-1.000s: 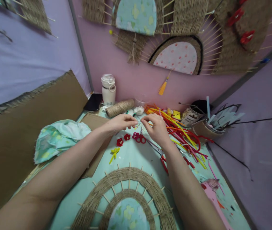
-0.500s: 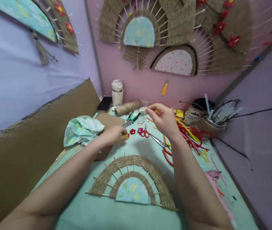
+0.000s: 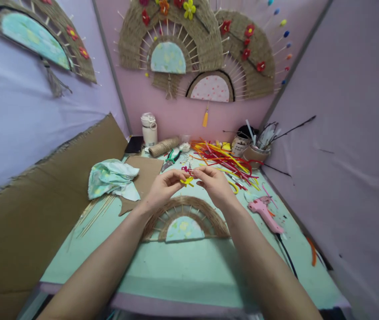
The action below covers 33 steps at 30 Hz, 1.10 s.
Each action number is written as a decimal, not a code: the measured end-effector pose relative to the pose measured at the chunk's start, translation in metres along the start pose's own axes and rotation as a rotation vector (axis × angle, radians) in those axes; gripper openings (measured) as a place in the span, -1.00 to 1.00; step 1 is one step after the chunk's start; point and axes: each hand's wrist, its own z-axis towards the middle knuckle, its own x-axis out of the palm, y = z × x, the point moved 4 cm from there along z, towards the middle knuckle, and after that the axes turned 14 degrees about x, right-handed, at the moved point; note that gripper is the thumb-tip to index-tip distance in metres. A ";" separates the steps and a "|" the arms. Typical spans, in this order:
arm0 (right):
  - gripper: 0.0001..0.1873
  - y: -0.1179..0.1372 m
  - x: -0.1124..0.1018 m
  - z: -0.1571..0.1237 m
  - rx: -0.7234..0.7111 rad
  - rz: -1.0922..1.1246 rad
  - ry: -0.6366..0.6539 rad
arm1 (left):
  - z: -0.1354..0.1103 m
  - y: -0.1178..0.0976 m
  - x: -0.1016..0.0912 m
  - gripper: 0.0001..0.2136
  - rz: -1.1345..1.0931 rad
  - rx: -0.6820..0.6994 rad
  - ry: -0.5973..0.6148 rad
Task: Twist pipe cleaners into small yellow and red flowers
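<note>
My left hand (image 3: 166, 189) pinches a small yellow flower (image 3: 187, 181), apparently of pipe cleaner, above the middle of the table. Close beside it, my right hand (image 3: 213, 183) has its thumb and fingertips pressed together; whatever they hold is too small to make out. Below both hands lies a half-round woven twine fan (image 3: 205, 209) with thin stick ribs and a green floral cloth centre (image 3: 184, 229). Just behind the fingertips a magenta flower (image 3: 185, 169) rests on the table, partly hidden.
Green-handled pliers (image 3: 172, 159), a twine roll (image 3: 164, 146) and a white bottle (image 3: 149, 130) stand or lie at the back. Colourful pipe cleaners (image 3: 225, 155) pile up back right. A pink glue gun (image 3: 265, 213) lies right. Crumpled floral cloth (image 3: 111, 180) and cardboard (image 3: 147, 166) lie left.
My right hand has come back from the white bundle at the rear and now meets my left hand. My left hand has raised the yellow flower towards the middle. The view has shifted.
</note>
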 end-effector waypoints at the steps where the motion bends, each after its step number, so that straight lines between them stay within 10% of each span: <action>1: -0.75 -0.008 0.000 -0.004 0.024 0.053 -0.016 | -0.005 0.000 0.003 -0.92 0.016 0.018 -0.001; 10: -0.75 -0.016 0.025 -0.006 -0.123 -0.090 0.049 | -0.022 0.008 -0.008 -0.85 -0.006 0.086 -0.158; 17: -0.81 0.097 0.019 -0.026 -0.501 -0.321 0.086 | -0.024 0.022 -0.012 -0.74 -0.027 -0.005 -0.252; 25: -0.80 0.210 -0.015 -0.125 -0.935 -0.195 0.091 | -0.025 0.021 -0.008 -0.72 -0.024 -0.100 -0.267; 29: -0.82 0.189 -0.026 -0.138 -0.881 -0.155 -0.006 | -0.026 0.021 -0.004 -0.75 -0.020 -0.100 -0.261; 33: -0.89 0.091 -0.023 -0.100 -0.529 -0.169 -0.100 | -0.028 0.020 -0.001 -0.78 -0.010 -0.097 -0.224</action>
